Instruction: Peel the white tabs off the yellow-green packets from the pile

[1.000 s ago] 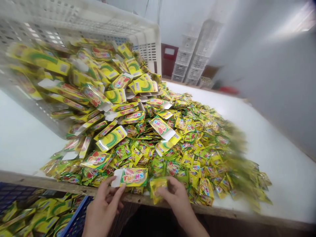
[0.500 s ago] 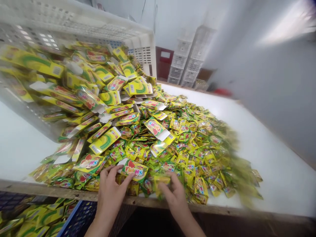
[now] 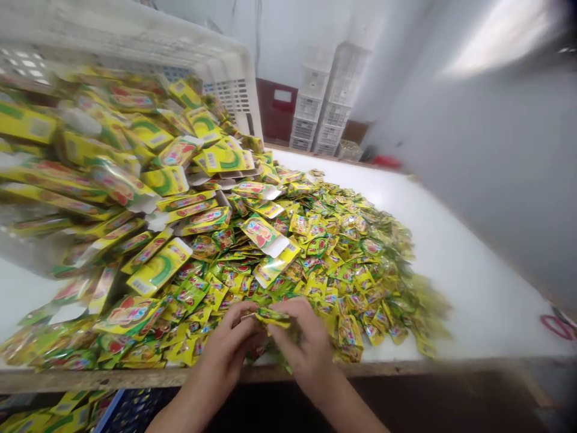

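1. Hands, head view: your left hand [image 3: 225,341] and right hand [image 3: 311,349], apart half a second ago, are now meeting, both grasping a yellow-green item [image 3: 273,317] near the table edge [image 3: 144,378].
2. Meaning: carton and packet are apparently being brought together.
3. Obscured: fingers are covering the item, leaving you unable to tell packet from carton; your right hand is blurring; the blue crate [image 3: 109,411] is running out of view.

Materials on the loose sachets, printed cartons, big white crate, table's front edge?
Sachets: probably thin plastic or foil film, glossy; crinkles and bright glints.
Printed cartons: likely thin paperboard, coated outside; crisp folds, plain white flaps.
White crate: looks like molded plastic; regular slotted openings, finish blurred.
Table's front edge: seemingly raw wood, matte; brown, uneven, dark-spotted.
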`<state>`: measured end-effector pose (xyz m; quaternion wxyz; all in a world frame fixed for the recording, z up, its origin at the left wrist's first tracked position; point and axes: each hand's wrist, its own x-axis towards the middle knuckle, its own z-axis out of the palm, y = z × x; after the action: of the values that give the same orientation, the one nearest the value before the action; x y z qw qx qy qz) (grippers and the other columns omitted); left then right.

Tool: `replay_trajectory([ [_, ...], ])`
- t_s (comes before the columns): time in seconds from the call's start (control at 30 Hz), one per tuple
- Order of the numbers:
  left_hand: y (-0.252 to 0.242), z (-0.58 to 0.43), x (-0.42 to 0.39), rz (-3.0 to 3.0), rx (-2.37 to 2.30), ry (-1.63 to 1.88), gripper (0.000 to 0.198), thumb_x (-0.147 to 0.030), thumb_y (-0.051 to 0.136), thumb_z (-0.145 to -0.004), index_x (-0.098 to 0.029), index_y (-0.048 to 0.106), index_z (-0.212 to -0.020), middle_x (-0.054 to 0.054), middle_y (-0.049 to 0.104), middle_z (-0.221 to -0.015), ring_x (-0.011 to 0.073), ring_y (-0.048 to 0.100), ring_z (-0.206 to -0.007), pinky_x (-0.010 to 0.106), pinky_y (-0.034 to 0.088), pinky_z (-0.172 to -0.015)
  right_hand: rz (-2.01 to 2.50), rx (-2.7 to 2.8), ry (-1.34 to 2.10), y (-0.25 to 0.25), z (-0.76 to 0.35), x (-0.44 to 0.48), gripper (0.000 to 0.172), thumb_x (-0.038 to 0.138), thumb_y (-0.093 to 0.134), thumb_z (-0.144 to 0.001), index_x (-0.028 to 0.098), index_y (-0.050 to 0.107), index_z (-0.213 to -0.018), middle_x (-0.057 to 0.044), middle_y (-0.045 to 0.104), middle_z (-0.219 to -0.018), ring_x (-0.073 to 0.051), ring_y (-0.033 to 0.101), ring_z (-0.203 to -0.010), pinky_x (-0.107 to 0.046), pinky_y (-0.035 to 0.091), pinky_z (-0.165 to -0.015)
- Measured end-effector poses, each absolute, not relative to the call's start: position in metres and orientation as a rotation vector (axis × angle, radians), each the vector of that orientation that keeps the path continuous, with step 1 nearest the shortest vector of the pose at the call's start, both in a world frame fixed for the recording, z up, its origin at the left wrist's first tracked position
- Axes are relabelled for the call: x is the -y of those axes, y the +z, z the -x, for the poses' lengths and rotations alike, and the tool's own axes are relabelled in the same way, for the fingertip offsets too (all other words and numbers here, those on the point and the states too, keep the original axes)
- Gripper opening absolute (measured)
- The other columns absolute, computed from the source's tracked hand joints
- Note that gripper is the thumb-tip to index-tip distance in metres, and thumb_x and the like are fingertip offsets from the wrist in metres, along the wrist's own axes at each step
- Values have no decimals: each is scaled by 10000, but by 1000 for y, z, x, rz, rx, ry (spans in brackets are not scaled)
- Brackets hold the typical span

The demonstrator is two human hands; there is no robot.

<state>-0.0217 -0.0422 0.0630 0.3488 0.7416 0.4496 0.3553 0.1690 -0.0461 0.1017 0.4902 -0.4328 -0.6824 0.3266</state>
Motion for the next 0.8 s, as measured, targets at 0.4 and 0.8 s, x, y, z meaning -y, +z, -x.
replay_trajectory([
  [0.4,62,21,36,-1884,-1128,948,333,-210,407,-940,-255,721,-1042,122,548,-1266,228,624,-1003,328,535,-861,1033,1793,439,82,-162,31,296,103,571,-883,261,592,-1133,-61,683,-1038,-217,626,-949,-383,515,-856],
  [0.8,8,-15,61,-935,-1176,1308,607,-281,741,-770,-272,463,-1309,43,692,-1020,218,685,-955,370,578,-869,1191,1739,483,59,-162,35,203,146,608,-867,236,622,-1049,-53,684,-959,-210,637,-907,-349,519,-829],
])
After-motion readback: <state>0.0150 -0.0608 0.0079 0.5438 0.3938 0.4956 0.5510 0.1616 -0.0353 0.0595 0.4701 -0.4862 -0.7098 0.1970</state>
